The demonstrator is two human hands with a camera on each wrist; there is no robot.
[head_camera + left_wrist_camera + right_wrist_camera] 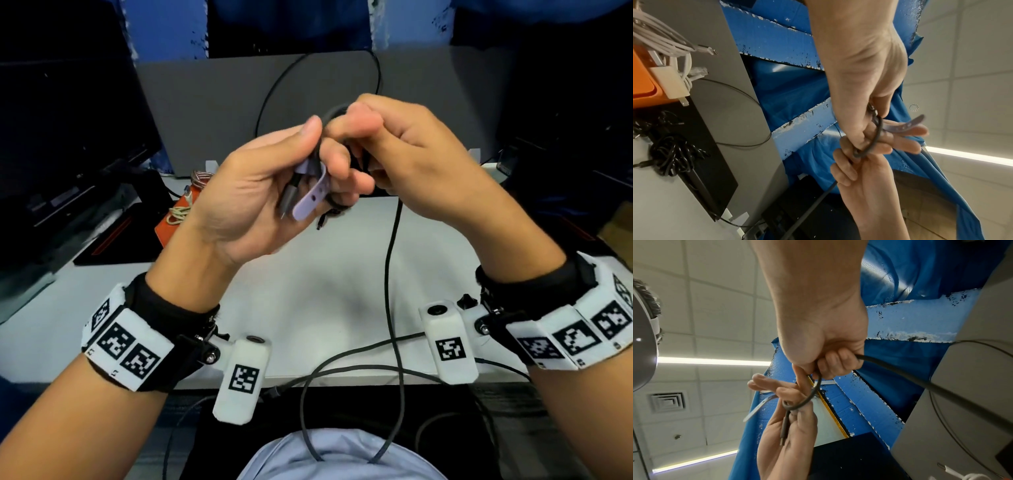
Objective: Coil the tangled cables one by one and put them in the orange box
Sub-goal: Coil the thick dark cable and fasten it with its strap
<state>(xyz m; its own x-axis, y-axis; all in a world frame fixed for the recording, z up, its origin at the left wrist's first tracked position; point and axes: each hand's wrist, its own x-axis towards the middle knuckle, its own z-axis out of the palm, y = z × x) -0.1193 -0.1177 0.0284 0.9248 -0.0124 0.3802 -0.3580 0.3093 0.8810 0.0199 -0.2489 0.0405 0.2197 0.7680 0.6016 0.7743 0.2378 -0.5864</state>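
Both hands up on the black cable!
Left hand (260, 192) pinches the cable (390, 260) by its plug; right hand (407, 161) grips its loop above the worktop (342, 291). Orange box (168, 226) sits at the far-left edge.

Office or lab workspace, white desk (335, 284), dark monitors (68, 137), tiled ceiling (715, 305), blue sheeting (789, 91)

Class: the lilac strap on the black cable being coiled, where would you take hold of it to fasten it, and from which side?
Take the lilac strap by its free holed tail, from below. That end hangs loose under the left hand, while its other end sits on the black cable behind the fingers. The right hand would probably have to do it.
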